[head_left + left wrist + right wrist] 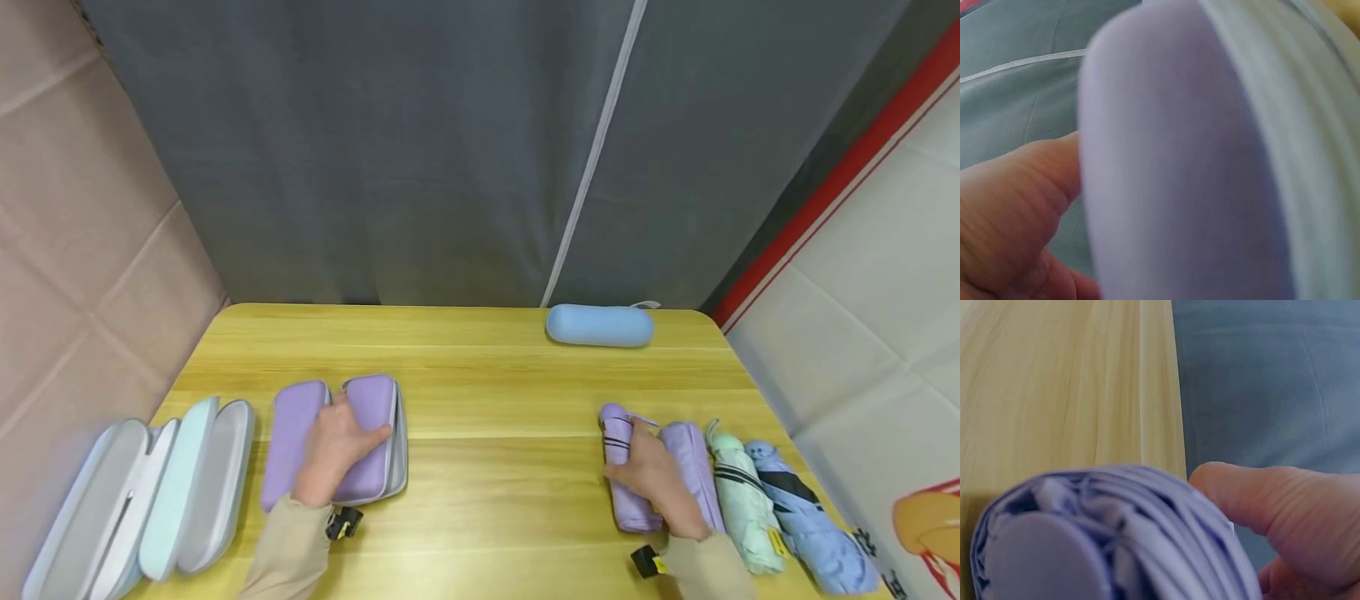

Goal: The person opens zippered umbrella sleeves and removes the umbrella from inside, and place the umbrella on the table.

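My left hand is on an open purple hard-shell case, thumb across its right half and fingers by the gap between the halves. In the left wrist view, the purple shell fills the middle and the thumb touches its edge; the other fingertips are hidden. My right hand grips a rolled purple folding umbrella with dark stripes. Its round end shows in the right wrist view. Just right of that hand lies a second purple roll.
At the left lie an open pale-blue case and an open mint case. A closed blue case lies at the table's back edge. A mint umbrella and a blue umbrella lie at the right. A grey curtain hangs behind.
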Available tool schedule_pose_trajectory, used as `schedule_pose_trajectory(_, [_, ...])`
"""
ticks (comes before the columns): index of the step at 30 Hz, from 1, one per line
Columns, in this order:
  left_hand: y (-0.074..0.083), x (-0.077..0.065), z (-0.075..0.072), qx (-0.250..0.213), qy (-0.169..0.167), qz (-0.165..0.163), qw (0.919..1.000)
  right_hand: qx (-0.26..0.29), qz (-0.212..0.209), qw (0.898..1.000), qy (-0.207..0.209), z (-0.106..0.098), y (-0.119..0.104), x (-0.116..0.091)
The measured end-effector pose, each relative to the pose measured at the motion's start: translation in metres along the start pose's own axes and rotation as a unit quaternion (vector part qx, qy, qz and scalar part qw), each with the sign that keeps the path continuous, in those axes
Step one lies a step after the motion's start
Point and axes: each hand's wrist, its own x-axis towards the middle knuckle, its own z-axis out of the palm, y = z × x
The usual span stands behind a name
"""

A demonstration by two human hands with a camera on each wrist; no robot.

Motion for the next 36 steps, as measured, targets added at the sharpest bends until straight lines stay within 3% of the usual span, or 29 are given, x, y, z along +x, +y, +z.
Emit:
schedule_pose_trajectory(6, [-0.007, -0.001, -0.002, 0.039, 0.013, -0.012, 0.9991, -0.024, 0.035, 0.999, -0.014, -0.008, 0.011, -0.005])
schedule_pose_trajectory(17, [-0.01, -0.002, -0.007, 0.061, 0.013, -0.039, 0.9973, -0.045, 0.041, 0.998, -0.018, -0.015, 0.022, -0.009])
schedule_pose_trajectory(23, [-0.012, -0.004, -0.006, 0.075, 0.027, -0.034, 0.9963, -0.04, 0.046, 0.998, -0.022, -0.016, 0.024, -0.009])
schedule_pose_trajectory(30, [-0.004, -0.009, 0.0, 0.073, 0.069, 0.006, 0.9949, -0.05, 0.025, 0.998, -0.01, -0.018, 0.024, -0.014])
schedule_pose_trajectory(33, [0.004, -0.009, 0.003, 0.044, 0.096, 0.047, 0.9933, -0.058, 0.005, 0.998, 0.008, -0.023, 0.022, -0.015])
schedule_pose_trajectory(36, [0.015, -0.004, 0.009, -0.011, 0.124, 0.105, 0.9866, -0.058, -0.022, 0.998, 0.026, -0.032, 0.019, -0.014])
